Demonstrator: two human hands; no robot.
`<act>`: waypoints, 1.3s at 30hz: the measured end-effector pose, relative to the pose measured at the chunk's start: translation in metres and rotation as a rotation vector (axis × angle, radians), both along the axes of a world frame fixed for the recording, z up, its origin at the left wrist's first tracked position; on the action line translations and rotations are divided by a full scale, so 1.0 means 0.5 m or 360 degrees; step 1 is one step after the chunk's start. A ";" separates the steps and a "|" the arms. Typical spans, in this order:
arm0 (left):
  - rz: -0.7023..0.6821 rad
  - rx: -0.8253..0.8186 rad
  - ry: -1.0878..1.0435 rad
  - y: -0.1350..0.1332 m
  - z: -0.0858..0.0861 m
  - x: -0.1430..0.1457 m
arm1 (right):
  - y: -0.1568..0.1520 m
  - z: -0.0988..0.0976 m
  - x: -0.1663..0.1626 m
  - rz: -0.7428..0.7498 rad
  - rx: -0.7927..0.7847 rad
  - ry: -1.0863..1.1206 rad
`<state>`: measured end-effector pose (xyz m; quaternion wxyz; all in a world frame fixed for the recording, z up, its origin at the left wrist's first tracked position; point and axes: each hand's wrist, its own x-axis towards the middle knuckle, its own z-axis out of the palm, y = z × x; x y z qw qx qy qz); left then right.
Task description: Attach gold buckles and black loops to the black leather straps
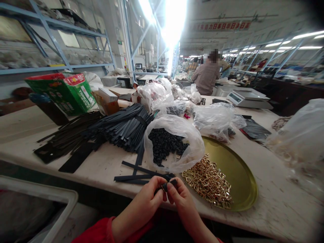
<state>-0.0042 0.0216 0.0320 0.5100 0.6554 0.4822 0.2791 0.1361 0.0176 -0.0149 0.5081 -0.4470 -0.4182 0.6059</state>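
- We hold one short black piece (165, 186) between both hands, just above the near edge of the pale surface (273, 189), in front of the open bag.
- Its long axis seems to run roughly crosswise, rising slightly toward our right; our fingers cover much of it, so we cannot tell its full shape.
- Our left hand (154, 189) has its grip closed, thumb and fingers pinching the piece's left part.
- Our right hand (181, 193) has its grip closed too, thumb pressed against the right part; the fingertips of both hands nearly meet.
- Just left of our hands we see at least three loose strips (130, 178), flat, narrow and dark, lying mostly crosswise.
- Behind them lies one thick bundle of dark strips (124, 130), banded near its far end, its near ends fanning toward us.
- One clear plastic bag (174, 165), wrinkled and opened into a round mouth, holds a heap of small black loops (164, 145), too many for us to count.
- To our right sits one round, gold-coloured tray (238, 172), smooth and shiny, with a shallow rim.
- On its left half we see a pile of angular, gold-coloured metal buckles (210, 182), again beyond counting.
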 end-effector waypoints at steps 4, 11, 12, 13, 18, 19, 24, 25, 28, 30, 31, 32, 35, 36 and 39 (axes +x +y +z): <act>-0.0018 -0.0072 -0.0039 -0.002 -0.004 -0.006 | -0.011 0.004 0.007 0.0013 -0.0038 0.0220; 0.0167 -0.0075 0.0232 -0.010 0.003 -0.010 | -0.021 0.007 0.011 0.0396 -0.0359 0.0499; 0.0165 -0.0061 0.0273 -0.011 0.005 -0.011 | -0.023 0.007 0.012 0.0427 -0.0367 0.0528; 0.0163 -0.0046 0.0298 -0.012 0.006 -0.011 | -0.025 0.007 0.012 0.0446 -0.0375 0.0555; 0.0149 -0.0023 0.0320 -0.016 0.007 -0.012 | -0.033 0.008 0.016 0.0539 -0.0426 0.0533; 0.0150 -0.0027 0.0308 -0.017 0.008 -0.011 | -0.033 0.010 0.017 0.0535 -0.0417 0.0509; 0.0137 -0.0200 0.0045 -0.019 0.017 -0.010 | -0.022 0.016 0.018 0.0320 -0.0223 0.0368; 0.0129 -0.0295 -0.0046 -0.020 0.016 -0.009 | -0.018 0.014 0.017 0.0258 -0.0177 0.0283; 0.0138 -0.0516 -0.0277 -0.021 0.008 -0.007 | -0.007 0.001 0.015 0.0042 -0.0074 -0.0047; 0.0129 -0.0556 -0.0352 -0.020 0.000 -0.006 | -0.004 -0.009 0.016 -0.0094 -0.0023 -0.0195; 0.0114 -0.0566 -0.0370 -0.019 -0.004 -0.006 | -0.004 -0.013 0.018 -0.0129 0.0008 -0.0253; 0.0096 -0.0575 -0.0371 -0.018 -0.008 -0.005 | -0.005 -0.015 0.020 -0.0126 0.0048 -0.0314; 0.0066 -0.0588 -0.0317 -0.016 -0.016 -0.003 | -0.013 -0.015 0.029 0.0086 0.0140 -0.0432; 0.0065 -0.0589 -0.0294 -0.016 -0.018 -0.002 | -0.016 -0.014 0.031 0.0170 0.0144 -0.0435; 0.0057 -0.0612 -0.0298 -0.017 -0.020 0.001 | -0.022 -0.014 0.034 0.0292 0.0103 -0.0385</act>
